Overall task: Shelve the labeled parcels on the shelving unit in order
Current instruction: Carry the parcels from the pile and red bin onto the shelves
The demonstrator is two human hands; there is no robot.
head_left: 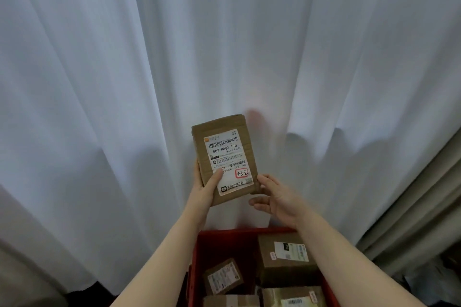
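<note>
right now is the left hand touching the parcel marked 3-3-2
Touching. The head view shows the left hand gripping the parcel at its lower left corner, thumb pressed flat on its front.

The held parcel point(224, 157) is matt brown cardboard, slightly creased, with a smooth white paper label point(230, 157) on its face. The curtain point(124, 57) is thin white cloth, soft and matt; the drape point(411, 207) is heavier beige cloth. The crate point(219, 242) is smooth red plastic, holding matt cardboard boxes point(282, 266) — the taped box point(274, 294) shines glossy.
</note>
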